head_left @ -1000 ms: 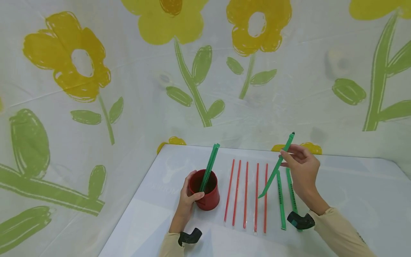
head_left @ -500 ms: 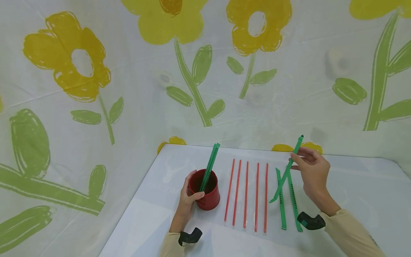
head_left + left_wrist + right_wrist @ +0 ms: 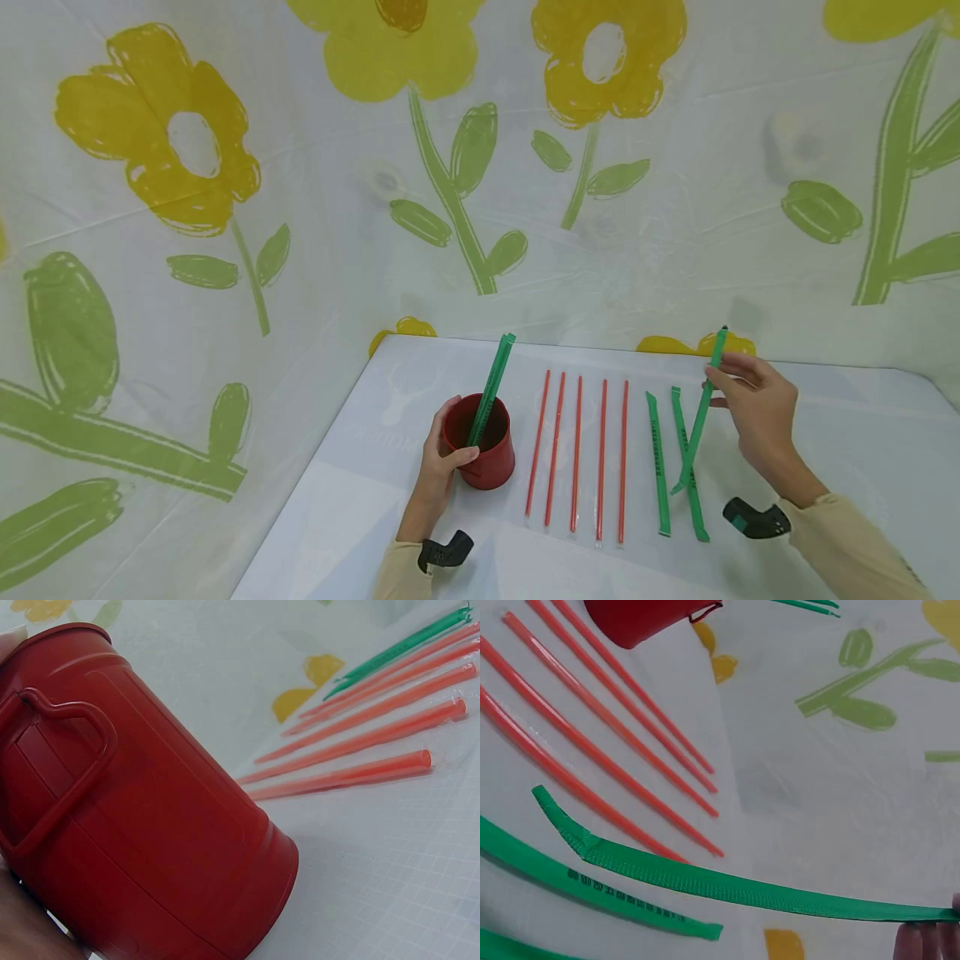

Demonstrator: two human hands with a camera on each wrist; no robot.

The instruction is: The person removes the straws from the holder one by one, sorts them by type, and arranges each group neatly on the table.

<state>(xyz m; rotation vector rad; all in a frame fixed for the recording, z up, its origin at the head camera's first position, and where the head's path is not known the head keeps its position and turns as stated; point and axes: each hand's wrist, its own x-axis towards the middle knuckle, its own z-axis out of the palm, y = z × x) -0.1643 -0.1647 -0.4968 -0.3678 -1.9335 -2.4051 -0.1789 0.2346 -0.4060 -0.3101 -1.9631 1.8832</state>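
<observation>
My left hand point(image 3: 435, 479) grips a red metal mug point(image 3: 491, 467) from its left side, thumb at the near rim. The wire handle shows close up on the mug point(image 3: 165, 802) in the left wrist view. Green-wrapped straws point(image 3: 495, 379) lean inside it, their tops sticking out. My right hand point(image 3: 765, 412) pinches another green-wrapped straw point(image 3: 703, 421) near its upper end; it slants down to the left, with a bent lower tip point(image 3: 555, 814). Below it, two more green-wrapped straws point(image 3: 658, 467) lie on the table. The held straw overlaps the right one in the head view.
Several red straws point(image 3: 577, 458) in clear wrappers lie in a row between the mug and the green ones. The white table point(image 3: 555, 575) ends at a flowered cloth wall point(image 3: 315, 250) behind and to the left.
My right hand has moved right and slightly nearer with the green-wrapped straw, from over the red straws to over the rightmost green one. The left hand and mug have stayed put.
</observation>
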